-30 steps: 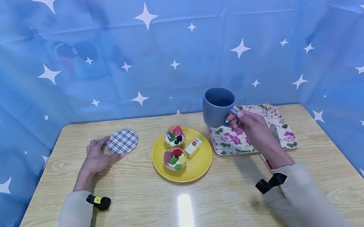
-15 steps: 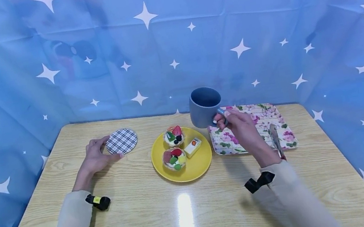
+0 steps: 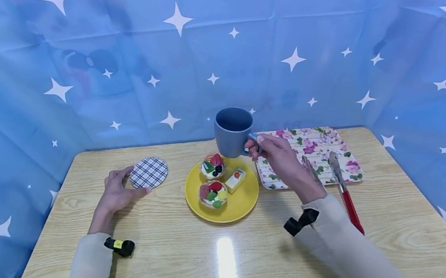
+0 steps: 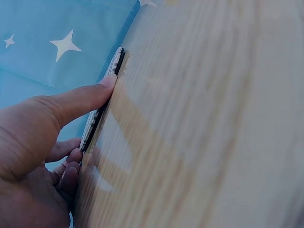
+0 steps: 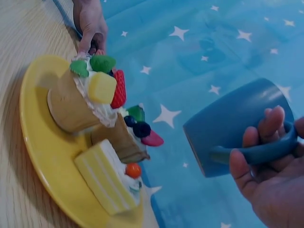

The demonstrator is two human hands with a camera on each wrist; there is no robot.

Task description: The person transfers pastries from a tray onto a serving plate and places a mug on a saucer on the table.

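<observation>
In the head view, a round checked coaster (image 3: 150,173) lies flat on the table at the left. My left hand (image 3: 118,192) holds its edge between thumb and fingers, also seen from the side in the left wrist view. My right hand (image 3: 282,161) grips a blue-grey mug (image 3: 232,138) by its handle. The mug is upright in the air, over the back rim of a yellow plate (image 3: 246,198). On that plate sit two fruit-topped tarts, one in front (image 5: 66,102) and one behind, beside a layered cake slice (image 5: 107,175).
A floral tray (image 3: 321,142) lies at the back right. Tongs with red handles (image 3: 351,211) rest partly on it, their far arm partly hidden by my right forearm. A blue star-patterned curtain (image 3: 208,53) hangs behind the wooden table (image 3: 175,275).
My right hand has carried the mug left, from above the tray's left edge to above the plate's back rim. More of the tongs shows. The left hand and coaster have stayed put.
</observation>
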